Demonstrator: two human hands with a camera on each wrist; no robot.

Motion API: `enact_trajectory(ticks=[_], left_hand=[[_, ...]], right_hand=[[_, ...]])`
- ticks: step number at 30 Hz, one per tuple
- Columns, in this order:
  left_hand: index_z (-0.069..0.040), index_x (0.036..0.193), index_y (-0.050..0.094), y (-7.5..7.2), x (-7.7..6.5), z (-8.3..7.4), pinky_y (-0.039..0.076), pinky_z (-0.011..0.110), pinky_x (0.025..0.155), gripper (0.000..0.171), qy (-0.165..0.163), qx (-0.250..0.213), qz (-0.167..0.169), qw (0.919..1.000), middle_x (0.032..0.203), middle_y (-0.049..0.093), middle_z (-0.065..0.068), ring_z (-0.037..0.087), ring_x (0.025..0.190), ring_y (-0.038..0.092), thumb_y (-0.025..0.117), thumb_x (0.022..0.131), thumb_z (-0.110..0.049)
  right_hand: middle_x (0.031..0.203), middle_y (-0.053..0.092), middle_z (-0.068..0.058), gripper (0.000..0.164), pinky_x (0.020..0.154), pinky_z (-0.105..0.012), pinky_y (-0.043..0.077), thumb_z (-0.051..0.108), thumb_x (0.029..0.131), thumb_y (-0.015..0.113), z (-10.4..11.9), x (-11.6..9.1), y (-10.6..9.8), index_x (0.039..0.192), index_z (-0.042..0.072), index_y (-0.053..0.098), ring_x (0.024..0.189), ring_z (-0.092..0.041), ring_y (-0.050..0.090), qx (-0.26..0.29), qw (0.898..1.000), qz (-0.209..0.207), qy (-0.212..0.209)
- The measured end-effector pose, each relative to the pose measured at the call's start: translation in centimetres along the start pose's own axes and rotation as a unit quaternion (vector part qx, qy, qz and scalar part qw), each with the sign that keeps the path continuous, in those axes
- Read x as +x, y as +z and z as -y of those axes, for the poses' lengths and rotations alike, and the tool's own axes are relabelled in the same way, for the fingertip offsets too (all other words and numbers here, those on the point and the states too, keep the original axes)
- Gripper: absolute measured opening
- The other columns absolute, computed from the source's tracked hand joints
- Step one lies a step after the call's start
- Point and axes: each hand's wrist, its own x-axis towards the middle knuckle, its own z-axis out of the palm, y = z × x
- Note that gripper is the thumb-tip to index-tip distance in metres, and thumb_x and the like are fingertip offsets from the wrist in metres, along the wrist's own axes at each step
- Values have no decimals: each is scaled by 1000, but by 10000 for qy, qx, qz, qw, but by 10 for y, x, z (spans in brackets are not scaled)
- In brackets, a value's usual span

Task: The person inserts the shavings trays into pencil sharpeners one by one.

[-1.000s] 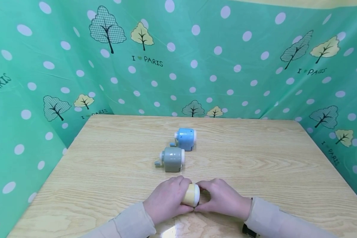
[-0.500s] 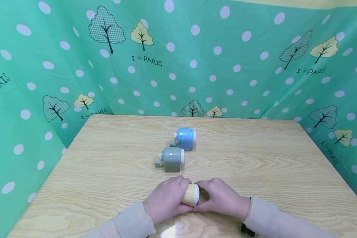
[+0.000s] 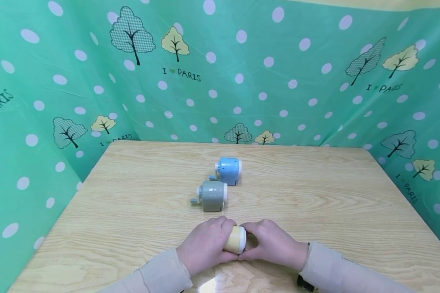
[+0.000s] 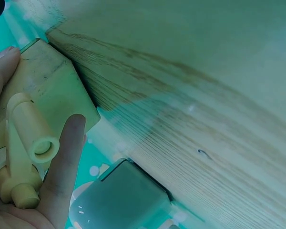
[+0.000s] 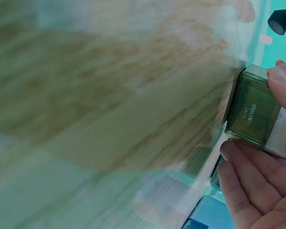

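Note:
A yellow hand-crank pencil sharpener (image 3: 233,240) with a white end lies sideways between both hands, low in the head view. My left hand (image 3: 206,247) grips its body from the left. In the left wrist view the sharpener's crank (image 4: 32,126) points out between thumb and fingers. The right hand (image 3: 275,246) pinches the sharpener's white end, thumb on the near side and fingers on the far side. Between them, the right wrist view shows a see-through shavings drawer (image 5: 255,107) with white lettering. The palms hide part of the sharpener.
Beyond the hands stands a grey crank sharpener (image 3: 213,196), with a blue one (image 3: 229,171) close behind it; both cranks face left. The wooden table (image 3: 315,183) meets a green dotted curtain (image 3: 264,81) at the back and sides. Something black (image 3: 305,283) shows under the right cuff.

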Motion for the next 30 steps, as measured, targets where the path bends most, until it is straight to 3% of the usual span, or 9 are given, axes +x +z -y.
enact_trajectory(ticks=[21,30], left_hand=[[-7,100,61,0,0,-1,50,21,61,51,72,18,39,10000,84,56,-4,5,69,47,84,71,-43],[-5,112,62,-3,-1,-1,52,22,60,62,-26,-78,257,9996,91,61,-1,5,72,51,82,71,-47]], right_hand=[[95,77,0,50,73,-21,57,44,76,79,0,-2,2,106,5,73,83,2,65,93,9999,12,-42],[96,77,-2,56,74,-21,57,50,76,76,-2,-5,2,108,3,71,84,0,67,-64,9999,-71,-88]])
